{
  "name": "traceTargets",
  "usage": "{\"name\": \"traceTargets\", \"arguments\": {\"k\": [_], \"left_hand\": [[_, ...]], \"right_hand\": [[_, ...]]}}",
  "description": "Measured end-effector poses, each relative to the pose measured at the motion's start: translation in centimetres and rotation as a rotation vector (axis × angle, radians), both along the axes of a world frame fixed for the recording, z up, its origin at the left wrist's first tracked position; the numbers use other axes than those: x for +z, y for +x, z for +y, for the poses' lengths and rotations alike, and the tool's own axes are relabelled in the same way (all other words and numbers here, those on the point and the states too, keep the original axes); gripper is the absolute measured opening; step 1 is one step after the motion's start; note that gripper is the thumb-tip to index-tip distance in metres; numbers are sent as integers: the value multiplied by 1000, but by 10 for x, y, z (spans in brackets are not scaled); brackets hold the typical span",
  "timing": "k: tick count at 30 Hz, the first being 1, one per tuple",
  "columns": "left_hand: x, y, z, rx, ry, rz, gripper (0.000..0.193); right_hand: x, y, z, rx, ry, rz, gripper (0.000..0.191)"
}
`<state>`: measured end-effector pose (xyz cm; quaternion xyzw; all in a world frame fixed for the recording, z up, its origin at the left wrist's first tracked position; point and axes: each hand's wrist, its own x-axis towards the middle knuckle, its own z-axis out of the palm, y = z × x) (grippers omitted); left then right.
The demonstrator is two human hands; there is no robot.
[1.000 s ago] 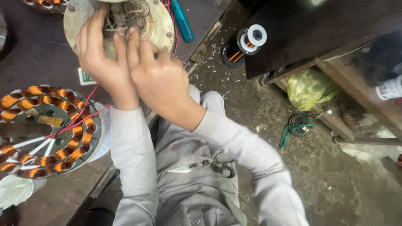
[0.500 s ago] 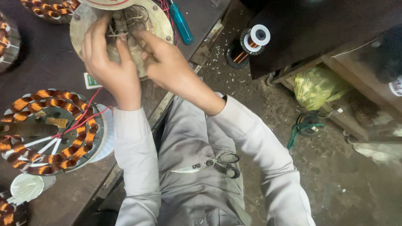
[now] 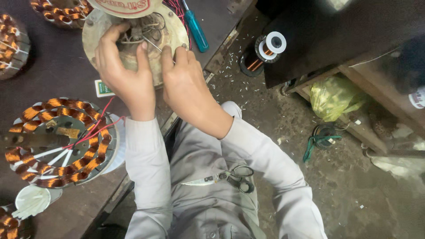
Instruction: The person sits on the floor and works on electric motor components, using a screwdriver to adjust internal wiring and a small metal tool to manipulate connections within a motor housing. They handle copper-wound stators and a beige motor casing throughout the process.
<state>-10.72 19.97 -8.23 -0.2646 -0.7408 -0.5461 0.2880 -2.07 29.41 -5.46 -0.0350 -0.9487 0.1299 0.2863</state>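
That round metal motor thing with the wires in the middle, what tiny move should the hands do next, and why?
Probably pinch the loose wire ends together and draw them out a little. Both hands, the left hand and the right hand, have fingertips at the tangle of thin wires in the round metal housing, and a straight wire sticks out between them, not yet gripped firmly.

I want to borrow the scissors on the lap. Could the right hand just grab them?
Probably yes. The scissors lie uncovered on the lap, close below the right forearm. But the right hand is up on the round motor housing, so it would need to let go first.
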Motion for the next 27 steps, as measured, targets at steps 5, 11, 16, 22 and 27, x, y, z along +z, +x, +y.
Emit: {"name": "traceTargets", "arguments": {"k": [5,11,16,22,27], "left_hand": [[3,1,3,-2,52,-13,47],[-2,1,3,6,35,-14,49],[-3,1,0,7,42,-16,48],[-3,-1,-1,25,-3,8,47],[-5,1,-4,47,-30,-10,42]], "right_hand": [[10,4,24,128,-415,-6,54],[17,18,16,97,-31,146,45],[26,17,-9,124,282,267,39],[24,12,-24,-128,-247,257,38],[9,22,-21,-97,-512,294,31]]}}
